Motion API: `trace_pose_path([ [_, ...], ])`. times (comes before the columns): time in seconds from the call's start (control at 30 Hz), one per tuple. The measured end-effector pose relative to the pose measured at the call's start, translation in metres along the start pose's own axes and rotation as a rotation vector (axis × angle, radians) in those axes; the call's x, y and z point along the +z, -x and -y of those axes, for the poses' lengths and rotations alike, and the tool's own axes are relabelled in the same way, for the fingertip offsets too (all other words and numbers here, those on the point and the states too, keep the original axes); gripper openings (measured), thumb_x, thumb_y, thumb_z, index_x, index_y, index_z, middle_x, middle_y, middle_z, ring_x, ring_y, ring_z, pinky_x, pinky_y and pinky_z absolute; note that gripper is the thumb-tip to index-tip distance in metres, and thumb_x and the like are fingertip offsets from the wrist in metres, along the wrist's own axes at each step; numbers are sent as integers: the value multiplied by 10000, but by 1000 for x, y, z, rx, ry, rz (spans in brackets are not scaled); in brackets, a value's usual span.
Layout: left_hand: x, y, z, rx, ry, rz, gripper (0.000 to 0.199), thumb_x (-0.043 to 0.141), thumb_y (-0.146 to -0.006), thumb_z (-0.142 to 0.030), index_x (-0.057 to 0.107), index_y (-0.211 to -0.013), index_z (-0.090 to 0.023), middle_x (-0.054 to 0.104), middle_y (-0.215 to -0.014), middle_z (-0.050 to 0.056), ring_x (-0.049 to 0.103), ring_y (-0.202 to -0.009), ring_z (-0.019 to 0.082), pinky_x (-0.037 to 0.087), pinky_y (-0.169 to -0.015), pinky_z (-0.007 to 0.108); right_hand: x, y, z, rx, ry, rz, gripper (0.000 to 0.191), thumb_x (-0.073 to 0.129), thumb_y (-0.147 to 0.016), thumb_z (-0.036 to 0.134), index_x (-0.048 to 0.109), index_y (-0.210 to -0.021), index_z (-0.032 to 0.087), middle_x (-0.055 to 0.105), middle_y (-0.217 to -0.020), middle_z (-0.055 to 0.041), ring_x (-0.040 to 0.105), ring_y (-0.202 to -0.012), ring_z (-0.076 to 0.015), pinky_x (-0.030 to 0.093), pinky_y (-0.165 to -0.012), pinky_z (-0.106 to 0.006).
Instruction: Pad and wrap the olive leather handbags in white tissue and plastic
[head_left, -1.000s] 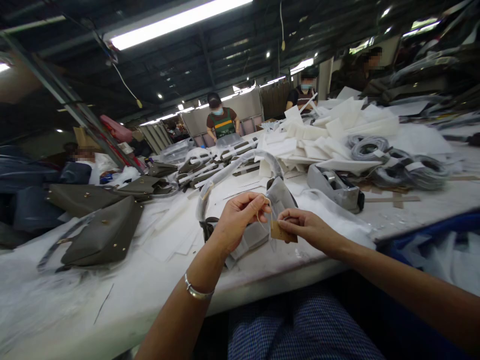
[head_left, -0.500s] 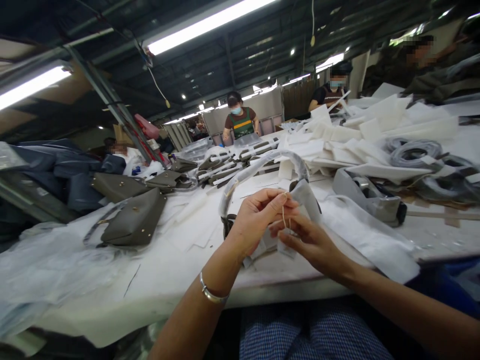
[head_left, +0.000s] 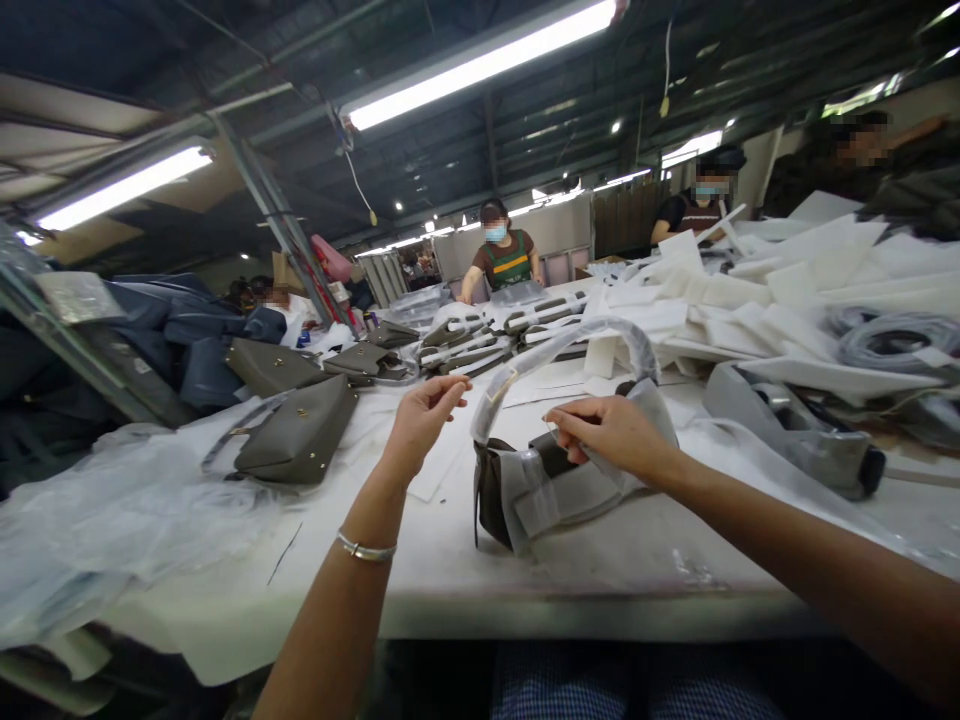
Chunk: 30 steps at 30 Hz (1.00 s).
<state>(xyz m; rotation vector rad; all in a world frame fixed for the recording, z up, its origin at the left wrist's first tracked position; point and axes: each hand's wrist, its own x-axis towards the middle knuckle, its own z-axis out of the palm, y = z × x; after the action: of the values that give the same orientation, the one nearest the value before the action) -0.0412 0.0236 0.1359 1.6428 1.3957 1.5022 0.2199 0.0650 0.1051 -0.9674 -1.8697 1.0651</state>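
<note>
A worker (head_left: 757, 530) is wearing a slim, silver-coloured bangle (head_left: 366, 547) around the left wrist (head_left: 386, 490), its polished metal catching the light and a small raised detail showing on the narrow band. The left hand (head_left: 426, 420) and right hand (head_left: 611, 435) are going bare, and both forearms (head_left: 330, 620) are showing uncovered. Below, a garment (head_left: 555, 692) in a fine blue-and-pale check is covering the lower body, parts of it disappearing into deep shadow.

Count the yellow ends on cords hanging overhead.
2. The left yellow end hangs below the left tip of the central fluorescent tube; the right yellow end hangs to the lower right of its other tip. More could be hidden in the dark background.
</note>
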Motion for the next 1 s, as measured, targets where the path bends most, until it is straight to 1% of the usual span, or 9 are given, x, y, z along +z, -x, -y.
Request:
trace_pose_path([
  [0.13, 3, -16, 12, -91, 65, 310, 462, 771, -758, -483, 742, -1092, -166, 731, -1049, 80, 632, -905, 180, 454, -755, 245, 16, -25, 16, -17, 28, 18, 287, 639, -867, 407, 752, -754, 170, 709, -657, -17, 627, -477, -98, 516, -474, -174],
  [0.3, 19, -25, 15, -131, 159, 433, 556, 885, -621, -400, 744, -1095, -147, 736, -927, 65, 618, -796, 158, 427, -682, 224, 34, -45, 26, -33, -31, 59, 231, 618, -876, 324, 726, -742, 170, 721, -689, -14, 657, -506, -106, 549, -489, -177],
  [0.4, 23, -24, 20, -164, 213, 386, 536, 889, -613, -400, 754, -1048, -118, 724, -807, 55, 602, -705, 141, 410, -624, 221, 35, -46, 27, -48, -13, 84, 242, 587, -890, 313, 723, -752, 167, 730, -719, -18, 674, -530, -113, 558, -507, -183],
  [0.5, 17, -15, 28, -191, 300, 288, 531, 857, -671, -428, 733, -1083, -117, 719, -815, 50, 620, -734, 138, 453, -672, 227, 30, -36, 23, -35, 21, 135, 198, 611, -865, 313, 755, -907, 185, 749, -757, -13, 697, -579, -131, 576, -558, -204],
  [0.63, 1, 8, 35, -229, 445, 145, 442, 794, -765, -440, 702, -1094, -159, 662, -790, -6, 631, -758, 97, 517, -817, 245, 22, -11, 13, -127, 163, 206, 419, 688, -774, 237, 704, -1192, 247, 779, -898, -6, 734, -770, -206, 605, -716, -311],
  [0.73, -5, 28, 38, -226, 616, 25, 335, 760, -812, -393, 690, -1061, -180, 568, -700, -54, 630, -750, 77, 531, -909, 262, 23, 7, 2, -269, 311, 159, 410, 715, -757, 219, 716, -1164, 263, 769, -1034, -12, 719, -924, -250, 573, -855, -373],
  [0.87, -1, 46, 38, -182, 964, -129, 243, 753, -792, -282, 702, -986, -144, 517, -635, -56, 652, -787, 104, 528, -985, 310, 34, 26, -11, -357, 285, -18, 208, 648, -876, 314, 737, -1054, 250, 764, -1029, -35, 715, -929, -250, 569, -846, -370],
  [0.93, 3, 51, 39, -144, 1015, -151, 250, 750, -775, -259, 705, -1000, -161, 538, -647, -56, 642, -761, 92, 532, -959, 285, 41, 32, -14, -454, 206, -86, 173, 627, -902, 308, 730, -1023, 241, 754, -1058, -47, 707, -968, -239, 564, -883, -362],
  [1.0, 9, 54, 41, -100, 971, -154, 321, 763, -761, -236, 697, -1073, -204, 628, -759, -47, 603, -685, 56, 535, -894, 245, 48, 34, -12, -615, 122, -72, 159, 602, -915, 245, 714, -1028, 240, 735, -1123, -50, 685, -1049, -222, 545, -947, -352],
])
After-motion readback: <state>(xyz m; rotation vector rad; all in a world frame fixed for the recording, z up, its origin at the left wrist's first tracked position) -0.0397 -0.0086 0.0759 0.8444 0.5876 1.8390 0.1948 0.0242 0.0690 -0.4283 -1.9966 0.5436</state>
